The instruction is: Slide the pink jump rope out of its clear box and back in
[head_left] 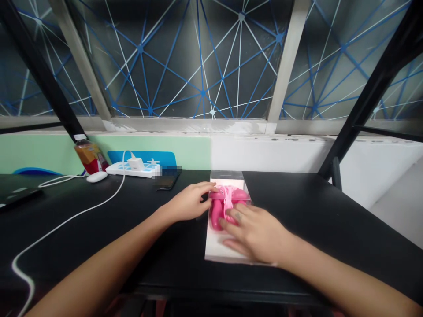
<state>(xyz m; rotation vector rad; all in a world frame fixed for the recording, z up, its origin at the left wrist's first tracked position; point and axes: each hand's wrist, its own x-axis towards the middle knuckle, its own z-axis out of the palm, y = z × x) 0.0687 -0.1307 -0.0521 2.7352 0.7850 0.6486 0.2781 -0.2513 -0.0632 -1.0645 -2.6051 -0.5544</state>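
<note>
Two sides were guarded: left hand loosely curved at the clear boxy plastic cover, right hand spread across the glossy pink corded bundle, seemingly steadying it!

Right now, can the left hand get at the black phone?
Probably yes: the black phone lies near the left hand with nothing visible between them. That hand is at the clear plastic cover, though, so it would likely leave that first.

Soft, moderate light falls on the dark counter. Beyond the left grip, the window is dim and hazy, and a pixelated patch masks detail. The right grip looks slightly blurred; wide-angle distortion stretches the edges.
</note>
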